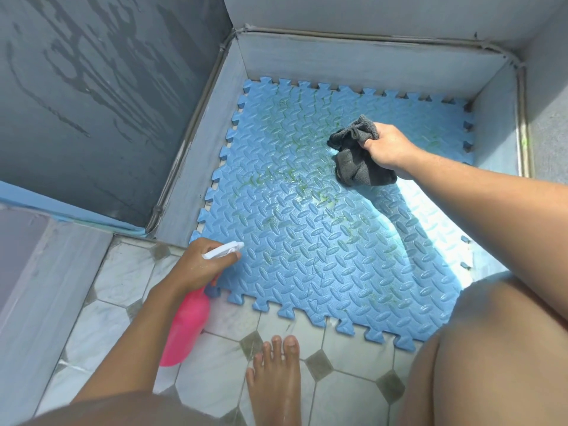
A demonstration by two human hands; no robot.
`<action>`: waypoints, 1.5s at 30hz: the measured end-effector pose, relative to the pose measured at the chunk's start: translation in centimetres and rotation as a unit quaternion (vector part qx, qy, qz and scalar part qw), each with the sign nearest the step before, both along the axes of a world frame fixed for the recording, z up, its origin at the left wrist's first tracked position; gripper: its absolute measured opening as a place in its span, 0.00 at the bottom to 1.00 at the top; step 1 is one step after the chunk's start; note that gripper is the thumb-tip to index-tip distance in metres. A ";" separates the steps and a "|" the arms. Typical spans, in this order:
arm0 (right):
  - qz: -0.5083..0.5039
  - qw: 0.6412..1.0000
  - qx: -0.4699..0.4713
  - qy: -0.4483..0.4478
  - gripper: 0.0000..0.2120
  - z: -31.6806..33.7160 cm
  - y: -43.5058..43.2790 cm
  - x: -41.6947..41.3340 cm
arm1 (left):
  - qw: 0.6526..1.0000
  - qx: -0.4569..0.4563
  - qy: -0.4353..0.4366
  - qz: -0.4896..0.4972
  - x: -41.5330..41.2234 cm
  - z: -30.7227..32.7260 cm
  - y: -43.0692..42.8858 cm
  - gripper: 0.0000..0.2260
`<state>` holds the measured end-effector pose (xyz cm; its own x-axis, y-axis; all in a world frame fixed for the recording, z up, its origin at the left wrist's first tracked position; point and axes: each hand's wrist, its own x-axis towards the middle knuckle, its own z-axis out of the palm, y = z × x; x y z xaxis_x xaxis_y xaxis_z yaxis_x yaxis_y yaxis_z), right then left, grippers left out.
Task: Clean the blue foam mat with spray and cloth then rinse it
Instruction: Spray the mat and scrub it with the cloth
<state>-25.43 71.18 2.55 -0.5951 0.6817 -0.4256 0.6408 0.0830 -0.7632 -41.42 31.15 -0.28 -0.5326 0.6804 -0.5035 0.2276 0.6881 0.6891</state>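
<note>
Mat (pixel 338 241) flat in corner, green stains centre to 12 o'clock. Left hand (pixel 196 265) clenched on sprayer (pixel 187 327) at 8. Right hand (pixel 390 146) grasping cloth (pixel 356 158) at 1. Spray stains, scrub along ridges.

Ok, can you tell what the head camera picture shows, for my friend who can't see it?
A person crouches over a blue foam mat streaked with green grime, the right hand holding a dark cloth on it. The left hand aims a pink spray bottle at the mat's near corner, with a bare foot on the tiled floor.
</note>
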 end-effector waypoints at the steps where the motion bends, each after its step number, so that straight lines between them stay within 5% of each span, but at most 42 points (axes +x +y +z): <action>1: 0.003 1.000 -0.002 -0.001 0.11 0.0 -0.1 0.0 | 1.000 0.001 0.005 -0.001 -0.1 0.0 0.0 0.25; 6: 0.015 1.000 -0.009 0.002 0.11 0.0 -0.4 -0.4 | 0.999 0.021 0.012 -0.026 -0.9 0.7 0.8 0.18; 12: 0.043 0.999 0.004 0.012 0.10 0.2 -1.0 -0.9 | 0.976 0.037 0.141 0.160 -1.6 1.8 1.3 0.23; 19: 0.056 0.998 0.024 0.000 0.10 -0.3 -1.3 -1.9 | 0.967 0.053 0.167 0.185 -1.7 2.2 2.8 0.20; 26: 0.037 0.999 0.027 0.010 0.09 -0.8 -1.1 -2.0 | 0.993 0.062 0.090 0.044 -1.3 1.9 3.9 0.17; 31: 0.028 0.999 0.020 0.012 0.09 -0.8 -0.9 -1.7 | 0.998 0.049 0.034 -0.013 -0.7 1.1 3.4 0.27; 34: 0.028 0.999 0.021 0.010 0.09 -0.8 -0.7 -1.6 | 0.997 0.040 -0.014 -0.066 -0.3 0.7 3.5 0.25; 41: 0.034 0.999 0.019 0.002 0.09 -0.5 -1.0 -1.3 | 0.995 0.041 -0.048 -0.071 0.2 1.0 3.8 0.27; 45: 0.038 0.999 0.025 0.003 0.09 -0.4 -1.0 -1.2 | 0.995 0.012 -0.049 -0.085 0.7 1.0 2.8 0.19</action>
